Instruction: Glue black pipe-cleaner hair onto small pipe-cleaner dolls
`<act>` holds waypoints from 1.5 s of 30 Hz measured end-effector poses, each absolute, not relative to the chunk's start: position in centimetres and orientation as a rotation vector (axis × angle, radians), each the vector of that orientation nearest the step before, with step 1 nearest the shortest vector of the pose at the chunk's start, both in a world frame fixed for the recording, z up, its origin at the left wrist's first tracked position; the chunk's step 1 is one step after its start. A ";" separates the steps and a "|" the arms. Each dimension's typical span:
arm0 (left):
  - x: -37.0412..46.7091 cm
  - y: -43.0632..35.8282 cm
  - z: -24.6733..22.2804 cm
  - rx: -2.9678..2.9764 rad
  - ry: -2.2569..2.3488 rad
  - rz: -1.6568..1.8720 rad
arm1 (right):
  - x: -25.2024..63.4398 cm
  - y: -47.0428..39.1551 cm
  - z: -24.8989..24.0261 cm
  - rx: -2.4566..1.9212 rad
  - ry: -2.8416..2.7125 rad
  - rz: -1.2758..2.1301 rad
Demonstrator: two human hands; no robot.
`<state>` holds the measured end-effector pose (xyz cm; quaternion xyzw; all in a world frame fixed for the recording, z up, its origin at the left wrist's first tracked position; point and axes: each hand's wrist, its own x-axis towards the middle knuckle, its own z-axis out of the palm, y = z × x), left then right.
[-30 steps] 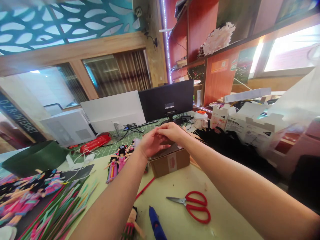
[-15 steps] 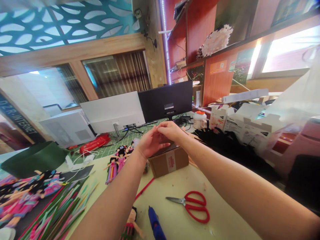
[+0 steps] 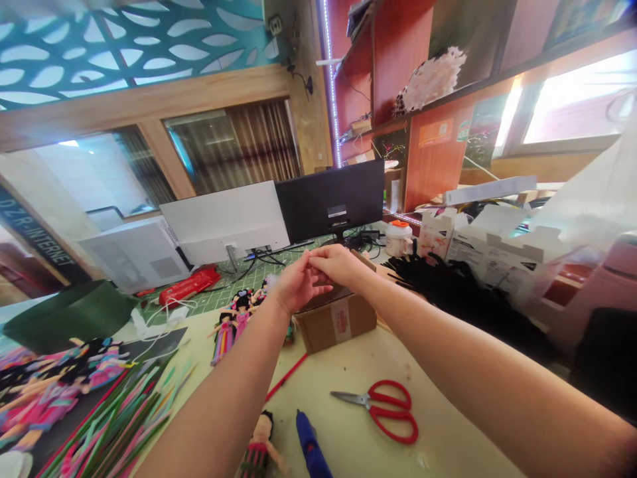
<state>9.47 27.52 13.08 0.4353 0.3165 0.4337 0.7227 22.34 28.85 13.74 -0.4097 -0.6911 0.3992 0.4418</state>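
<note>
Above the open cardboard box [image 3: 318,328], my left hand [image 3: 297,284] and my right hand [image 3: 338,267] come together with their fingertips touching. The fingers of both are bent into a pinch. Whatever lies between them, if anything, is too small or hidden to make out. The box's inside is mostly covered by my hands. Closer to me on the pale table lie red-handled scissors [image 3: 391,410], a blue tool with a pointed tip [image 3: 312,445] and a small doll [image 3: 259,445] partly behind my left forearm. A thin red stick [image 3: 286,378] runs beside the box.
On the left are fuzzy stems [image 3: 117,418], finished-looking dolls [image 3: 54,392] and a green container [image 3: 70,315]. More dolls [image 3: 241,312] stand left of the box. Behind are monitors [image 3: 331,202] and a mug [image 3: 399,238]; black fuzzy strands [image 3: 462,292] lie right.
Both hands have dipped very slightly over the box, their fingertips still together. The right fingers lie a little flatter. Objects on the table stay where they were.
</note>
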 end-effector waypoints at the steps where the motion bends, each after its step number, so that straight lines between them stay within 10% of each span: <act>1: 9.5 27.5 13.0 0.981 0.722 0.970 | 22.4 28.8 13.8 -1.030 -1.706 0.980; 28: 8.1 27.8 13.0 1.107 0.754 0.910 | 23.3 28.6 14.3 -1.199 -1.722 0.381; 45: 8.2 27.6 13.1 1.041 0.678 0.893 | 21.7 28.0 14.6 -1.073 -1.626 0.934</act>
